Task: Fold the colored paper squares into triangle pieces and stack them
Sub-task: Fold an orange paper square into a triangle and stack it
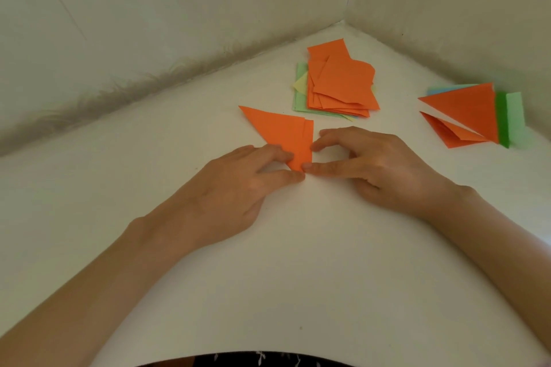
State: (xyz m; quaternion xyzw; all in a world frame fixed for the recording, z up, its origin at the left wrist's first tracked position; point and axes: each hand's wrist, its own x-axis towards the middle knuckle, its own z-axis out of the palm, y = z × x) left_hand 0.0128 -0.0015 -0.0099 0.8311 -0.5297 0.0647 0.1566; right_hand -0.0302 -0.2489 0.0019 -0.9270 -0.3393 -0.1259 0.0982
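Pressing my left hand's [247, 179] straight fingers on the orange paper [283, 131], right hand [372, 170] fingertips merely touching its 5 o'clock corner, I judged it flimsy, slide-prone; best pinned beside the crease.

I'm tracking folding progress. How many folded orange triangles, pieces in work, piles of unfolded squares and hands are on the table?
Orange folded paper triangles set aside on the right: 2
Orange paper piece being folded: 1
Pile of unfolded coloured paper squares: 1
Hands touching that piece, left hand and right hand: 2
Total: 6
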